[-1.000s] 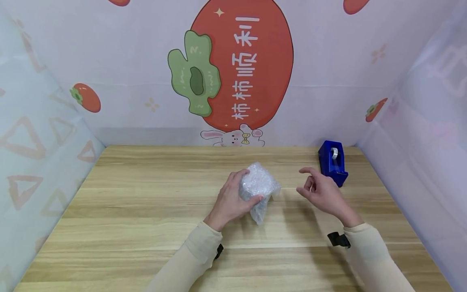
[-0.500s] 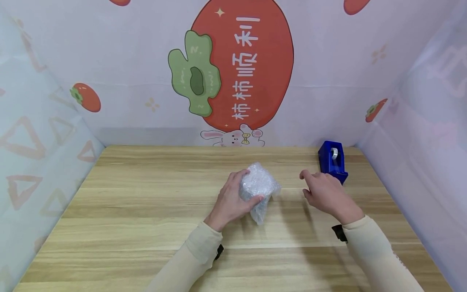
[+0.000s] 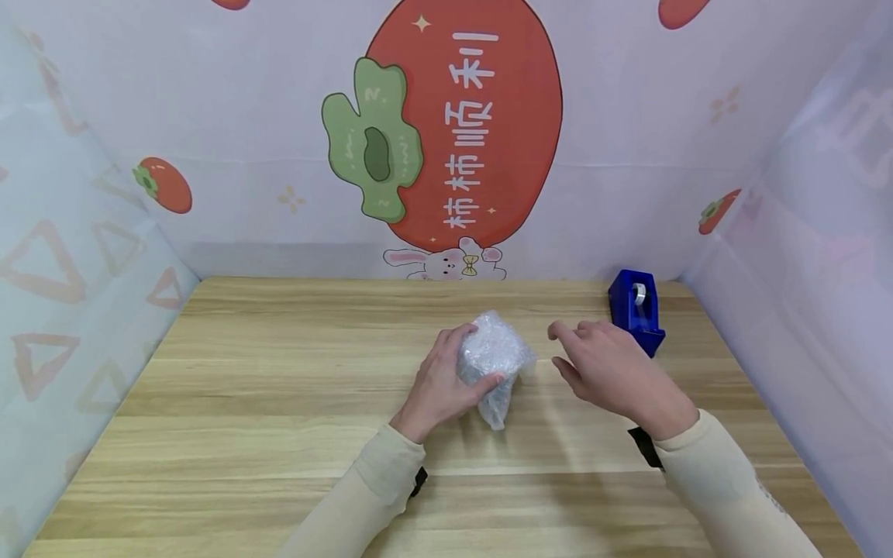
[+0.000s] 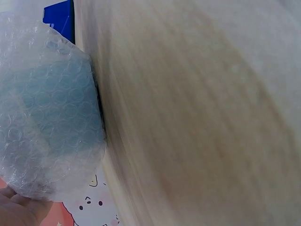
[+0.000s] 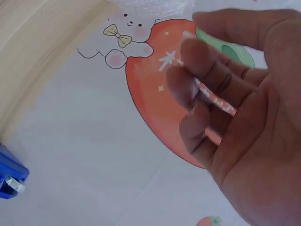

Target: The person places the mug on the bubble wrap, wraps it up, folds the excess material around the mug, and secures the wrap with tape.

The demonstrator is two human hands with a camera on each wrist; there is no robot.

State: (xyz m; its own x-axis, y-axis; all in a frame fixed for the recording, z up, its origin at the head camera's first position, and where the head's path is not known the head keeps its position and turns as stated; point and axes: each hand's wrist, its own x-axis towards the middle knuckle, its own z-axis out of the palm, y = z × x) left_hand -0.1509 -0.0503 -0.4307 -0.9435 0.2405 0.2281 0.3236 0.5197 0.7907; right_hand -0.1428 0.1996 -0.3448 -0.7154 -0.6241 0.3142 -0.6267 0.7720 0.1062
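A bubble-wrapped bundle (image 3: 494, 347) stands on the wooden table, its loose wrap ends jutting out to the right and front. Through the plastic, the left wrist view shows a pale blue block-like shape inside the bubble wrap (image 4: 56, 108). My left hand (image 3: 443, 380) grips the bundle from the left, thumb at the front and fingers behind. To its right, my right hand (image 3: 621, 372) hovers apart from it, fingers loosely bent. A small pale glint shows by a fingertip in the right wrist view (image 5: 225, 94); whether it is tape I cannot tell.
A blue tape dispenser (image 3: 635, 310) with a clear roll stands at the back right, just beyond my right hand. Printed cloth walls (image 3: 265, 209) rise behind the wooden table (image 3: 279, 387) and along both sides.
My right hand dips and turns palm-down, then moves left toward the bundle, away from the tape dispenser. My left hand and the bundle stay in place.
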